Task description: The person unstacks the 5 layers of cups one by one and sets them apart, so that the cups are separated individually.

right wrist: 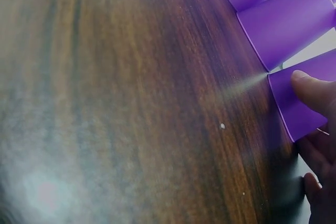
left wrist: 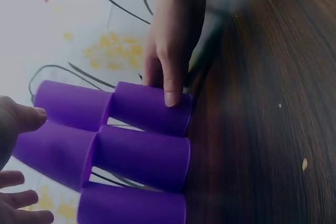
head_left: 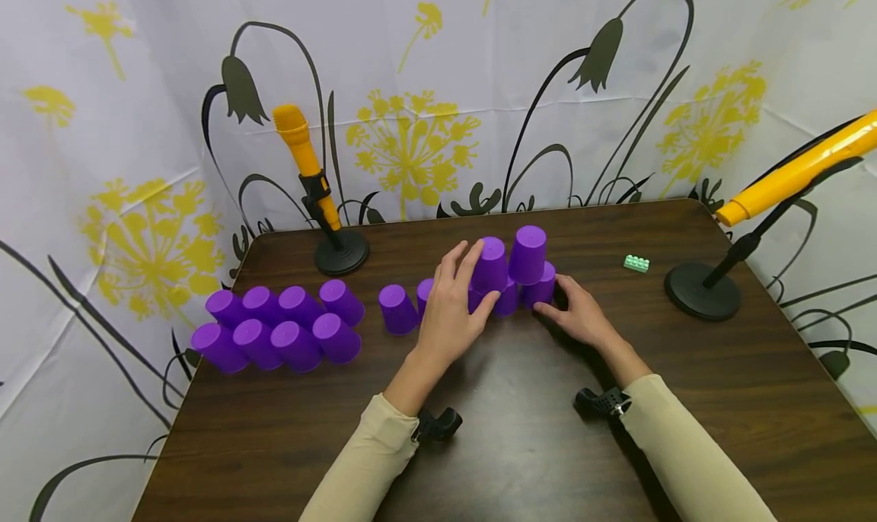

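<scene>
Overhead, head view: a dark wooden table (head_left: 521, 431) before a flower-print curtain (head_left: 425, 73).
Stack: purple cups (head_left: 510, 271), upside down, stand in two tiers near the table's middle; two top cups rest on a bottom row.
Left hand (head_left: 452, 309): fingers spread and curved round the left top cup (head_left: 490, 265), thumb low on its near side.
Right hand (head_left: 578, 313): fingertips rest on the right end cup (head_left: 543, 286) of the bottom row, fingers nearly straight.
Spare cups: one cup (head_left: 398, 309) stands just left of the stack; a cluster (head_left: 281, 326) lies further left.
Other things: a green brick (head_left: 636, 263) right of the stack, two yellow microphones on stands (head_left: 308, 168) behind it.
Left wrist view: the right hand's thumb (left wrist: 172, 85) presses an end cup (left wrist: 149, 107); tiers touch rim to base.
Right wrist view: thumb (right wrist: 315, 90) on the cup wall (right wrist: 302, 95), near its rim.
Handling, as a judgement: thin plastic, light, stiff, smooth, easily toppled; best held round the side wall with a light squeeze.
</scene>
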Tool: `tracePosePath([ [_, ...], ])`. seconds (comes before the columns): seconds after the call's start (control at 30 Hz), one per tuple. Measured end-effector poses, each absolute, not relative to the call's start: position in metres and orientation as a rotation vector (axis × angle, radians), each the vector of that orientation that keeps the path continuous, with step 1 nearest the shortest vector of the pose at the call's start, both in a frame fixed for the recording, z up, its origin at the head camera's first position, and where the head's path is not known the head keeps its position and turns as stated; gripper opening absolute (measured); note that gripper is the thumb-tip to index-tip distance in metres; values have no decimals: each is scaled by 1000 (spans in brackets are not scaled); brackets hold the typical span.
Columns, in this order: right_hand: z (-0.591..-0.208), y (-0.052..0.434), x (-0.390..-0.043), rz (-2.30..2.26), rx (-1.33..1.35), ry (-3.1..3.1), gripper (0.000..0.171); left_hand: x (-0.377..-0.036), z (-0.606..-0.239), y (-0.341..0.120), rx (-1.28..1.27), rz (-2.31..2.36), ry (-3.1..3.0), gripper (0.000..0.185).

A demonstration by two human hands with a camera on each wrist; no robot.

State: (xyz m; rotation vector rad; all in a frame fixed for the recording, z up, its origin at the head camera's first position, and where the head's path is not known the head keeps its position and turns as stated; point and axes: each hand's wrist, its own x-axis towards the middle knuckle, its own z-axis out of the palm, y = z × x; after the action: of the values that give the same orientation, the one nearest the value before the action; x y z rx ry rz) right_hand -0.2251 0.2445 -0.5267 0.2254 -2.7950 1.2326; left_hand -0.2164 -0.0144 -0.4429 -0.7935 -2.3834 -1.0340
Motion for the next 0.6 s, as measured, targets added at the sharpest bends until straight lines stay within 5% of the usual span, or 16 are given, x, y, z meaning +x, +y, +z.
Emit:
tracePosePath([
  [0.6, -525, 245, -224, 1219, 208, -2807, 66, -228, -459, -9, -757, -1189, -2145, 49],
])
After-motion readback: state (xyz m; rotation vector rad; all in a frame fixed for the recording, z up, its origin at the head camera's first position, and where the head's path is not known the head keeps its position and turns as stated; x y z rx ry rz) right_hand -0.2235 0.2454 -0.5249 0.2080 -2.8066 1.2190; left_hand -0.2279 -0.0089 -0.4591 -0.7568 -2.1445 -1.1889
